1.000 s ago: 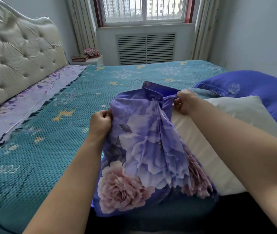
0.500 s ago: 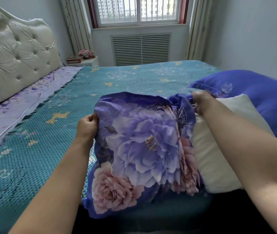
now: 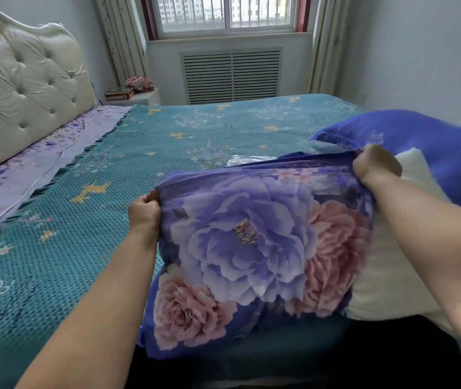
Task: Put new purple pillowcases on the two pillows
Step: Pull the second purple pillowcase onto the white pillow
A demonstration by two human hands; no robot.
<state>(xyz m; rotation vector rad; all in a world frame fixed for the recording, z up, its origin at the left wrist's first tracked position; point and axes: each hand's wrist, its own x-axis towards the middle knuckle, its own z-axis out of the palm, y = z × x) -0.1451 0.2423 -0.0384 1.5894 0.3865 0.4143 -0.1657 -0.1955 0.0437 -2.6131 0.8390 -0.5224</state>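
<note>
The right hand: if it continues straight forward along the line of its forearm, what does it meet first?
Probably the blue pillow, which lies just beyond the right hand gripping the pillowcase. Depth is unclear; it might instead pass the pillow's left end over the bedspread.

white pillow [image 3: 408, 248] mostly buried under the floral pillowcase [image 3: 251, 248], purple pillow [image 3: 434, 147] chopped off at 3 o'clock, both forearms cut off at 6 o'clock
</note>
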